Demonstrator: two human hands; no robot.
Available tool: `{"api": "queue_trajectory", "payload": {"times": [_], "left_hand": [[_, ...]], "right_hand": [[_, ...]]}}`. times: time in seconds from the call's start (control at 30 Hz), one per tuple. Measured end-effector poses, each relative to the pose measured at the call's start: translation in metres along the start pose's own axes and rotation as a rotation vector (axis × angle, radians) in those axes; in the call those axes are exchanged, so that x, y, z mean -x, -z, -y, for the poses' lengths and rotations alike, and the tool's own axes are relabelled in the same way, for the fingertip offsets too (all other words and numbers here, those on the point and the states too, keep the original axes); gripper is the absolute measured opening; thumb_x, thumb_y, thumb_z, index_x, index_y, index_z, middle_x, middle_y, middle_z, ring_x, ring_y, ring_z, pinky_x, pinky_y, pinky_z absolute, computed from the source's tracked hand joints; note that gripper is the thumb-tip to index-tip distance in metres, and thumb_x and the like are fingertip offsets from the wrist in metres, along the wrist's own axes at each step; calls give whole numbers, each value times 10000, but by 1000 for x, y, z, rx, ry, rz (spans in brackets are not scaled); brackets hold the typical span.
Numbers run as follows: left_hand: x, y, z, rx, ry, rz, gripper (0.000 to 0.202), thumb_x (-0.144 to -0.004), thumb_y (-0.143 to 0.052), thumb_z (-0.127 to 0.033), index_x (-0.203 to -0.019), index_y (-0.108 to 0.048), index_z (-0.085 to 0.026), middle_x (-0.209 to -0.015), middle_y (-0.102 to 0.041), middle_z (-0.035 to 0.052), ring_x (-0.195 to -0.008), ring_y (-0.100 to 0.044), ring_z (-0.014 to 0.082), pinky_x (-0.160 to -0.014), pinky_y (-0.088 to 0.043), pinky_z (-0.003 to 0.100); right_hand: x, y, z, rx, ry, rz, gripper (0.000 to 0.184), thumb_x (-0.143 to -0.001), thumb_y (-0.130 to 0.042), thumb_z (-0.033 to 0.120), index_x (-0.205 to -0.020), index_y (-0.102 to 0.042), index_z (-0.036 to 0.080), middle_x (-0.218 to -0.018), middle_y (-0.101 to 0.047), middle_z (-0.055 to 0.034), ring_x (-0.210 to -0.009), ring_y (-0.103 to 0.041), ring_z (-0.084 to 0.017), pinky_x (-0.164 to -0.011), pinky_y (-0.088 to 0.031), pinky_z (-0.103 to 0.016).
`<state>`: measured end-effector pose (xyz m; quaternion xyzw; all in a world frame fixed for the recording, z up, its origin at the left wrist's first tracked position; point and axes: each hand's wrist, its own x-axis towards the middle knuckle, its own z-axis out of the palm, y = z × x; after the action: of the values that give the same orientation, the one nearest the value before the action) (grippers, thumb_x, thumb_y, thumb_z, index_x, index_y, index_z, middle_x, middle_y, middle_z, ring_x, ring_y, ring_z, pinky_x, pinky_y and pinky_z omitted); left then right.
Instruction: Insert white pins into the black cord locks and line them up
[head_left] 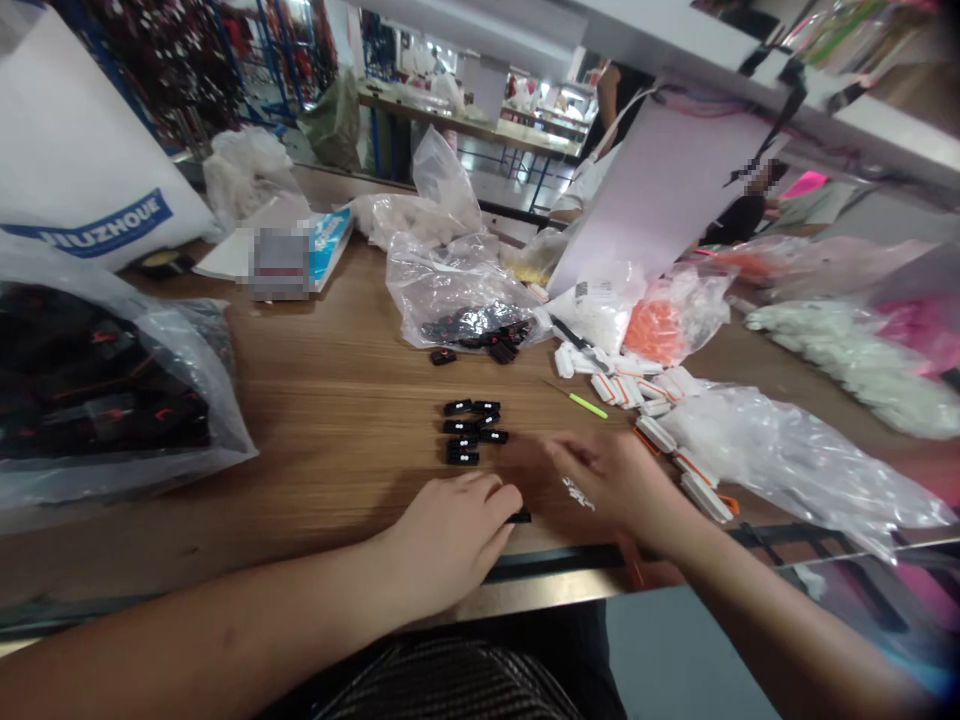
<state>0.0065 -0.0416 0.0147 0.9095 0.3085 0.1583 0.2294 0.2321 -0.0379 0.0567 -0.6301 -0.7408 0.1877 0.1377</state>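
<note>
My left hand (450, 535) rests near the front edge of the wooden table (322, 430), its fingers curled around a small black plastic part (519, 517). My right hand (611, 478) lies just to the right, blurred by motion, with its fingers stretched toward the left and something small and white (577, 492) on or under it. A short way beyond my hands, several small black parts (472, 432) lie in a tidy cluster.
A clear bag of black parts (469, 300) sits further back. White-and-orange parts (637, 390), a green stick (587, 404) and clear bags (787, 455) lie at the right. A large bag of dark parts (97, 390) fills the left. A person sits across the table.
</note>
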Motion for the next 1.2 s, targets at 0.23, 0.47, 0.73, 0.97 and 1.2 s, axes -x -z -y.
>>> {"api": "queue_trajectory", "payload": {"times": [0.23,0.47,0.73,0.97,1.2], "left_hand": [[-1,0,-2,-6,2,36,164,-953,-509,-189,-1061,-628,-221,-972,-649,35,-928,-627,246,-686,-525,365],[-1,-5,3,1,-3,25,171,-957,-510,-202,-1083,-624,-223,-998,-640,39,-928,-629,251,-695,-531,390],[0,-4,5,20,7,31,168,-955,-517,-202,-1080,-625,-233,-1003,-639,31,-934,-632,245,-736,-537,405],[0,-7,7,38,5,22,161,-956,-520,-210,-1081,-616,-247,-1016,-638,24,-938,-634,240,-746,-540,411],[1,-8,6,50,1,13,157,-947,-529,-207,-1075,-610,-250,-1014,-637,16,-939,-638,243,-725,-541,413]], "right_hand": [[7,27,-67,-45,-179,95,212,-844,-610,364,-836,-770,225,-822,-762,-23,-758,-684,-208,-674,-521,-314],[23,7,-62,-23,-205,69,219,-852,-597,358,-819,-763,219,-811,-758,-26,-724,-688,-196,-654,-511,-309],[24,16,-93,-94,-220,106,212,-830,-608,345,-882,-773,223,-879,-768,-44,-802,-684,-222,-760,-530,-362],[29,18,-94,-73,-235,77,230,-836,-584,339,-940,-765,241,-964,-767,-40,-827,-674,-224,-754,-515,-369],[34,9,-106,-34,-236,13,226,-835,-601,382,-874,-769,236,-895,-767,-47,-733,-670,-208,-682,-521,-355]]}}
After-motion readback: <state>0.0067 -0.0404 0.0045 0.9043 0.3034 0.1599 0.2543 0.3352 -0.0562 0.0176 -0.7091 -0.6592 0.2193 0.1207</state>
